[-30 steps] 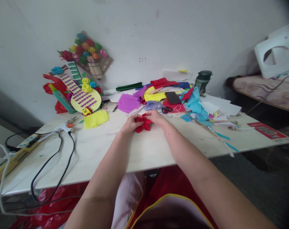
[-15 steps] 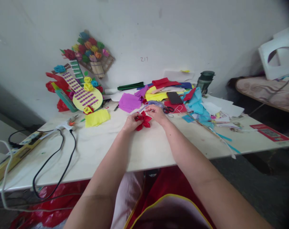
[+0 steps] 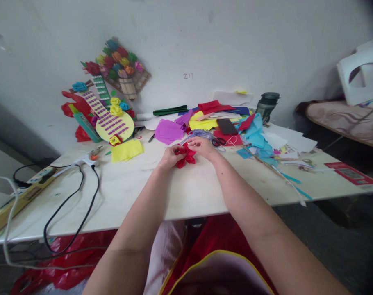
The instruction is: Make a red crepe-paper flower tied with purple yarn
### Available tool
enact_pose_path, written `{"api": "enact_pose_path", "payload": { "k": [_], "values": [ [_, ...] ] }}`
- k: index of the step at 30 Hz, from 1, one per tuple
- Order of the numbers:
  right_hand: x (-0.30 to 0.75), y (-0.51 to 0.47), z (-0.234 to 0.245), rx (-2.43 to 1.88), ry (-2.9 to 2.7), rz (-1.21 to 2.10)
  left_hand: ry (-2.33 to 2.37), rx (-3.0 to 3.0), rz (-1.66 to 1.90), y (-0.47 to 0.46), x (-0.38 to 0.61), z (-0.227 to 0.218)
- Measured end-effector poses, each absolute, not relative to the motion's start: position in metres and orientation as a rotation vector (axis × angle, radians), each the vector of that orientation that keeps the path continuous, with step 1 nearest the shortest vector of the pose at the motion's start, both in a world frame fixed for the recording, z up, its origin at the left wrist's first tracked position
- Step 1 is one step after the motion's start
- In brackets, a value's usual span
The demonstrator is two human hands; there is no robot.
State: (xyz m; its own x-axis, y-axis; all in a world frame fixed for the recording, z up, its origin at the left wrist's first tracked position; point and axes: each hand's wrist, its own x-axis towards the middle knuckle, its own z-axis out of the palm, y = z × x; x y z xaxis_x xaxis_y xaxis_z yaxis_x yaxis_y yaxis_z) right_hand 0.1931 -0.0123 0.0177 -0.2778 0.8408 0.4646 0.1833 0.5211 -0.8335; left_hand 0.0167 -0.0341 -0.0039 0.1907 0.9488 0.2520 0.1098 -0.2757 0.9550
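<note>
Over the middle of the white table [image 3: 192, 192], a red paper flower [image 3: 188, 157] with pointed petals sits between my two hands. My left hand [image 3: 169, 157] pinches it from the left side, fingers closed on its petals. From the right, my right hand [image 3: 201, 146] has its fingertips bent together at the flower's upper edge, touching a petal. Just beyond my fingers lie a coil of grey-blue cord [image 3: 200, 134] and black-handled scissors [image 3: 217, 141]. The flower's centre is partly hidden by my fingers.
Purple paper [image 3: 168, 131], a dark phone [image 3: 226, 126] and light-blue paper [image 3: 254, 135] lie behind my hands. A yellow sheet [image 3: 127, 150], a decorated paper guitar [image 3: 114, 125] and a glue gun [image 3: 91, 157] with a looping black cable stand left. A dark bottle [image 3: 266, 105] is at the back right.
My right fingertips have come down from just above the flower onto its upper petals. My left hand keeps its hold. The whole view has shifted slightly.
</note>
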Motion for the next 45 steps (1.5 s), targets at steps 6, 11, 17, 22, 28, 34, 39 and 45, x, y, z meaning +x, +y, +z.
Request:
{"api": "enact_pose_path", "payload": {
  "k": [6,11,17,22,28,34,39,45],
  "values": [
    [0.192,-0.014,0.019,-0.859,-1.713,0.892,1.027,1.569,1.199,-0.035,0.016,-0.003],
    [0.193,-0.012,0.018,-0.857,-1.742,0.915,1.018,1.557,1.190,-0.035,0.017,-0.002],
    [0.195,-0.009,0.015,-0.883,-1.932,0.738,1.051,1.595,1.159,-0.038,0.018,0.001],
    [0.192,-0.009,0.014,-0.805,-2.048,0.449,1.096,1.658,1.149,-0.039,0.019,0.003],
    [0.194,-0.009,0.014,-0.772,-2.152,0.287,1.108,1.676,1.127,-0.040,0.019,0.004],
    [0.198,-0.007,0.016,-0.712,-2.195,0.297,1.111,1.680,1.072,-0.042,0.019,0.006],
    [0.199,-0.005,0.016,-0.720,-2.207,0.298,1.094,1.697,1.047,-0.041,0.018,0.006],
    [0.198,-0.008,0.019,-0.694,-2.222,0.336,1.094,1.731,0.997,-0.042,0.017,0.006]
  ]
}}
